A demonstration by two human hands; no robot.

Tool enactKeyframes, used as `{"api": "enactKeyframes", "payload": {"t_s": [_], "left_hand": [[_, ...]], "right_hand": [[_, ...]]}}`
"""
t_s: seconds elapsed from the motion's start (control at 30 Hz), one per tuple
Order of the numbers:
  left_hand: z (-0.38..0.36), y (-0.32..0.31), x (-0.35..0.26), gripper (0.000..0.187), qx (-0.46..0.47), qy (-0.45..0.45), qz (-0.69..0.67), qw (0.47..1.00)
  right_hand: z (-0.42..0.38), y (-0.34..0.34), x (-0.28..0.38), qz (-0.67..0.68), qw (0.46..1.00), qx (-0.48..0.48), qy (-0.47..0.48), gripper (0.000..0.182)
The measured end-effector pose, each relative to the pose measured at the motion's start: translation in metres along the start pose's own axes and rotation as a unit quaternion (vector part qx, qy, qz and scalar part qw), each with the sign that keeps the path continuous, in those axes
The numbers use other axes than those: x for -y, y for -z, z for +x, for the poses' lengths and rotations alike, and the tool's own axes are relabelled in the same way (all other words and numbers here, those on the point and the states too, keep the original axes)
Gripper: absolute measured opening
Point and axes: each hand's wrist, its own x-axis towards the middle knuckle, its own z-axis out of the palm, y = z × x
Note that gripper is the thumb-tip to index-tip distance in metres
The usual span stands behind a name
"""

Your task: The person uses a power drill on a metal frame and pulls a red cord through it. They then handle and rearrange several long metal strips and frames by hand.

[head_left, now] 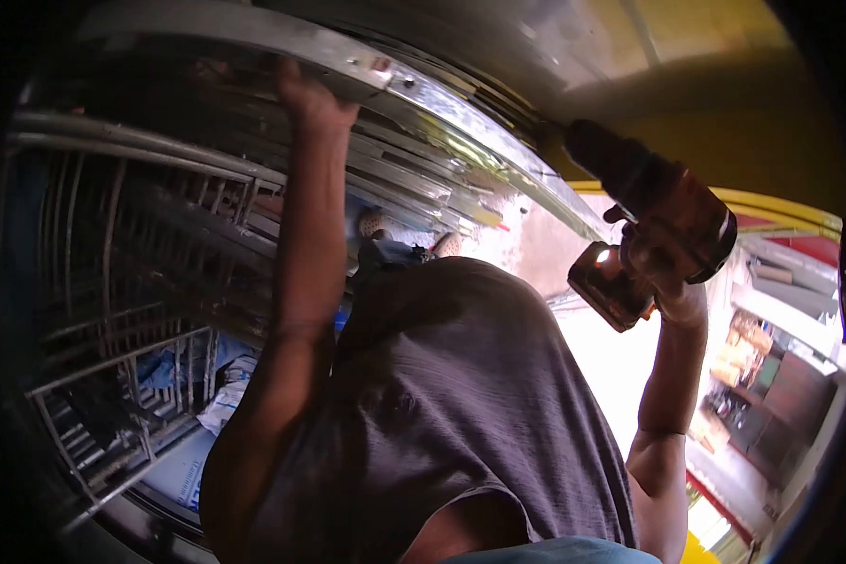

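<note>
My right hand (663, 273) is wrapped round the grip of a cordless drill (667, 202), held up at the right. Its dark chuck end points up and left, near a dull yellow surface, and a bright spot shows by the battery base. My left arm reaches up to a long metal bar (432, 99) that slants across the top. There my left hand (318, 99) is at the bar's lower side, seemingly touching it. Shadow hides most of its fingers, so I cannot make out whether they grip the bar.
Metal racks with bars (113, 367) stand at the left, with a blue and white bag (226, 399) among them. Several long metal profiles (414, 169) lie below the bar. A yellow panel (686, 56) spans the upper right. Boxes (744, 348) and shelving show beyond a bright floor.
</note>
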Motion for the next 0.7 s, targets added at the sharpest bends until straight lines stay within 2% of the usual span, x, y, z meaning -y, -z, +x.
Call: {"api": "enactKeyframes", "payload": {"t_s": [0.03,0.1,0.2,0.27,0.3,0.33,0.4,0.53,0.63,0.7], "left_hand": [[0.0,0.003,-0.003,0.056,0.034,-0.021,0.003,0.999],[-0.009,0.0,-0.012,0.055,0.057,-0.027,-0.011,0.998],[-0.017,0.002,-0.022,0.053,0.085,-0.031,-0.012,0.996],[-0.004,0.02,-0.007,0.049,0.088,-0.04,-0.033,0.995],[0.003,0.031,-0.001,0.047,0.09,-0.03,-0.066,0.993],[0.013,0.042,0.003,0.047,0.085,-0.031,-0.071,0.993],[0.024,0.056,0.003,0.043,0.193,-0.042,-0.086,0.976],[0.024,0.054,0.005,0.043,0.178,-0.037,-0.077,0.98],[0.022,0.05,0.004,0.043,0.168,-0.043,-0.069,0.982],[0.023,0.048,0.004,0.043,0.164,-0.047,-0.06,0.984]], "right_hand": [[0.008,-0.011,0.015,0.013,1.0,0.017,0.001,0.032],[0.021,-0.026,0.033,0.001,0.999,0.025,0.025,0.032],[0.036,-0.037,0.062,-0.079,0.995,0.04,0.052,0.033],[0.056,-0.047,0.061,-0.018,0.992,0.075,-0.099,0.037],[0.063,-0.049,0.054,-0.053,0.994,0.085,-0.052,0.042],[0.068,-0.051,0.055,-0.057,0.993,0.09,-0.055,0.042],[0.074,-0.054,0.059,-0.066,0.991,0.104,-0.042,0.04],[0.081,-0.057,0.055,-0.068,0.99,0.111,-0.055,0.039],[0.083,-0.06,0.051,-0.068,0.989,0.132,-0.023,0.039],[0.084,-0.062,0.052,-0.038,0.985,0.122,-0.118,0.04]]}}
